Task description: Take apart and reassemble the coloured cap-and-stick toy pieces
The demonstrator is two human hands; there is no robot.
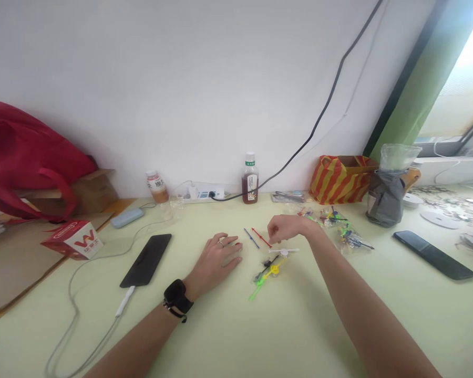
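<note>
While a white wall (pixel 197 105) stands behind, arrows (pixel 274 269) dot the green table (pixel 236 336).

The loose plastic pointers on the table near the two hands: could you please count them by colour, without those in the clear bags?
Blue pointer: 1
Red pointer: 1
White pointer: 1
Black pointer: 1
Yellow pointer: 1
Green pointer: 1
Total: 6

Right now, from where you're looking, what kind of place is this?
Perhaps a workroom: a table against a wall holds little colourful plastic pieces, clear bags of similar pieces and a power strip.
</note>
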